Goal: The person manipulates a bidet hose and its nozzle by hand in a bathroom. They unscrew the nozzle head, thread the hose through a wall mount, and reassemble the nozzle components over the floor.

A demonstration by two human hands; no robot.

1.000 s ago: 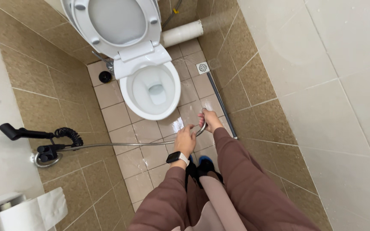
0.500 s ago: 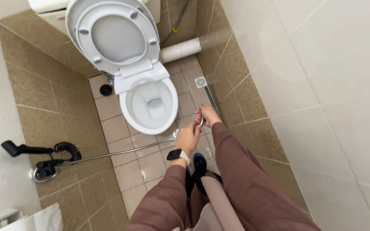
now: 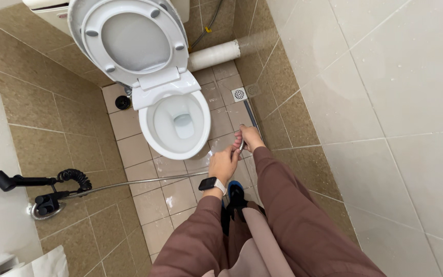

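While left hand [image 3: 224,164] grips metal hose [image 3: 144,181] in closed fist, right hand [image 3: 249,137] pinches hose end, fingers curled

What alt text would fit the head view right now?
Both hands, left hand and right hand, grip a metal hose stretched from a wall fitting in front of an open white toilet on wet beige floor tiles.

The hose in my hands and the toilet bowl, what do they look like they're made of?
The hose, gripped by the left hand and right hand, looks like flexible metal: silvery, shiny, finely ribbed. The toilet bowl looks like glazed ceramic: smooth, glossy white. Its raised seat is probably plastic, with a duller sheen.
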